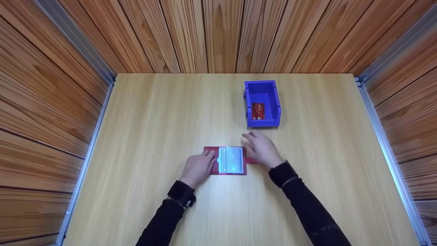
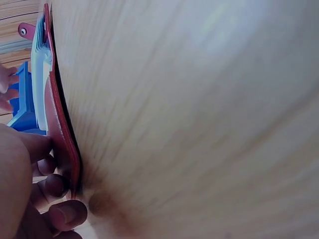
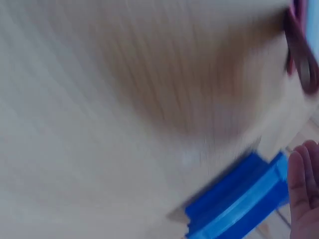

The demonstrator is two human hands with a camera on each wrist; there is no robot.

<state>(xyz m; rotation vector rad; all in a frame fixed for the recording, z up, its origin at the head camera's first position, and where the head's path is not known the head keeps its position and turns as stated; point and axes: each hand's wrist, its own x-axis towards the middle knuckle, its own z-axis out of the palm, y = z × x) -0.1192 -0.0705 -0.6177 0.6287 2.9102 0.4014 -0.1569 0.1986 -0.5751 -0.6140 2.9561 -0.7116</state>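
A red card holder (image 1: 214, 167) lies spread on the table with its clear plastic sleeves (image 1: 234, 160) facing up. My left hand (image 1: 198, 168) rests on its left cover, fingertips on the red surface near the edge. In the left wrist view the cover (image 2: 62, 134) bends slightly, and a snap strap (image 2: 27, 31) sticks out at the far end. My right hand (image 1: 262, 149) is above that strap (image 1: 252, 160), partly hiding it, and holds nothing. In the right wrist view its fingers (image 3: 300, 179) are fairly straight, apart from the blurred strap (image 3: 305, 67).
Beyond my right hand stands a blue-purple open bin (image 1: 263, 122), with a red printed card (image 1: 258, 111) inside on its left. Wood-plank walls (image 1: 222, 37) and metal rails (image 1: 89, 150) bound the wooden table (image 1: 153, 119).
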